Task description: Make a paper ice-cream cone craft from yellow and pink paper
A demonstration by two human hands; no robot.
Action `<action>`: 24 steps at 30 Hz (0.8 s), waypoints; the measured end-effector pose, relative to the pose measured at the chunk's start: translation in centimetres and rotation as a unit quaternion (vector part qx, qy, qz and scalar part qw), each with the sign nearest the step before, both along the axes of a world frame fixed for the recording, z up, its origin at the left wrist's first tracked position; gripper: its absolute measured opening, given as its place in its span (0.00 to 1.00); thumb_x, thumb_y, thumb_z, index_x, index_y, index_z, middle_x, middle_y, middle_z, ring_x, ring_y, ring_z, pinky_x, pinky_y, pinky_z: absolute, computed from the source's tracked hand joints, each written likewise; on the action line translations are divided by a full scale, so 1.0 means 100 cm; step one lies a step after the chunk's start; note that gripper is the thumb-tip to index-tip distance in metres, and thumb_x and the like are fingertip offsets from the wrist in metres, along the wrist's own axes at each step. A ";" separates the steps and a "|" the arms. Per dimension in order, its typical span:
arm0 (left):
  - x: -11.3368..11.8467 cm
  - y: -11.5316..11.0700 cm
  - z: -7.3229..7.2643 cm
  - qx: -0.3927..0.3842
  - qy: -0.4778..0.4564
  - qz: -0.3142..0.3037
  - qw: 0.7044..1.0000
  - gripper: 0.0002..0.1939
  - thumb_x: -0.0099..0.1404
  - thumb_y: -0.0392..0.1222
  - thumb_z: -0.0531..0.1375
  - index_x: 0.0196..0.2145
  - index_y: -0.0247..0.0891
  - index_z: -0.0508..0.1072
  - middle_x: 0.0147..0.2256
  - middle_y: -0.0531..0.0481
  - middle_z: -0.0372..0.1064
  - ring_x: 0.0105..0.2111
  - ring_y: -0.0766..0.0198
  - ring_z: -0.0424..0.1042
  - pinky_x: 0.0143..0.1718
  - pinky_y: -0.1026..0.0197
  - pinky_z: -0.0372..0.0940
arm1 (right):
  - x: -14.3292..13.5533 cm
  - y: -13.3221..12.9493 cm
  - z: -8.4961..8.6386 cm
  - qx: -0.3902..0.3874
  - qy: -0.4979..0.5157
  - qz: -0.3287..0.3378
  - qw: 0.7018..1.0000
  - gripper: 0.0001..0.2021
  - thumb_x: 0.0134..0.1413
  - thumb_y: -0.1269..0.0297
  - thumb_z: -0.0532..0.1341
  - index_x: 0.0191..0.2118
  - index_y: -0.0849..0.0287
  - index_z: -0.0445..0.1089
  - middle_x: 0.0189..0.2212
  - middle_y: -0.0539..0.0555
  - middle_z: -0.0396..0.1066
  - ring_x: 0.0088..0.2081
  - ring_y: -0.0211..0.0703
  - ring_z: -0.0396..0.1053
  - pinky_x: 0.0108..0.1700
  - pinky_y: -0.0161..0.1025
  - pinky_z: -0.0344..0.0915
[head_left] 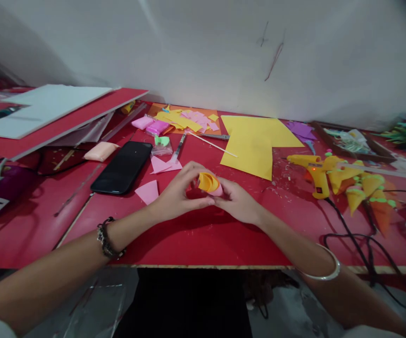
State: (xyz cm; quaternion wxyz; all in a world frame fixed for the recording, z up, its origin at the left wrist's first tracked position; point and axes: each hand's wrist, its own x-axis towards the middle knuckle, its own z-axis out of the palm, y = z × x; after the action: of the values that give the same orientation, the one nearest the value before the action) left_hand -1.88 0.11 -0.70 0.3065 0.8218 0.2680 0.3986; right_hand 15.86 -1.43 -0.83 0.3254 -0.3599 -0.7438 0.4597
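Observation:
Between both hands, above the red table (195,239), is a small rolled cone (208,182) with yellow inside and pink on its outer side. The fingers of my left hand (180,190) close round its left side, thumb in front. My right hand (240,202) grips it from the right, and its fingertips are partly hidden behind the roll. Pink cut pieces (148,192) lie just left of my left hand. A yellow foam-like sheet (252,145) is spread beyond my right hand.
A black phone (122,168) lies to the left. On the right are a yellow glue gun (315,174) with a black cord and several finished cones (356,197). Yellow and pink scraps (188,119) are heaped at the back. Stacked boards (55,110) overhang the left side.

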 end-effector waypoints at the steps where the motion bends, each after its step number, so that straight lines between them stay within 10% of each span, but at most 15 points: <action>1: 0.001 -0.001 0.001 0.018 0.013 -0.003 1.000 0.19 0.53 0.42 0.61 0.42 0.38 0.64 0.39 0.46 0.60 0.41 0.61 0.61 0.41 0.58 0.59 | 0.000 0.000 -0.001 -0.007 0.005 0.012 1.000 0.18 0.50 0.63 0.57 0.48 0.59 0.60 0.44 0.54 0.66 0.45 0.41 0.64 0.47 0.40 0.60; 24: 0.006 -0.014 0.007 0.022 0.026 -0.102 0.994 0.12 0.54 0.39 0.60 0.39 0.39 0.70 0.35 0.47 0.60 0.38 0.64 0.63 0.41 0.61 0.61 | -0.001 -0.002 -0.006 0.118 -0.103 0.102 0.982 0.05 0.51 0.68 0.55 0.35 0.61 0.64 0.36 0.55 0.66 0.40 0.41 0.65 0.39 0.36 0.63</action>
State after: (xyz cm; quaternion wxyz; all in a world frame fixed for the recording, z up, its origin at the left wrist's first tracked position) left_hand -1.32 -1.33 -0.01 0.3200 0.8619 0.1814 0.3491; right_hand 15.75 -1.63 -1.40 0.2385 -0.2869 -0.8553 0.3596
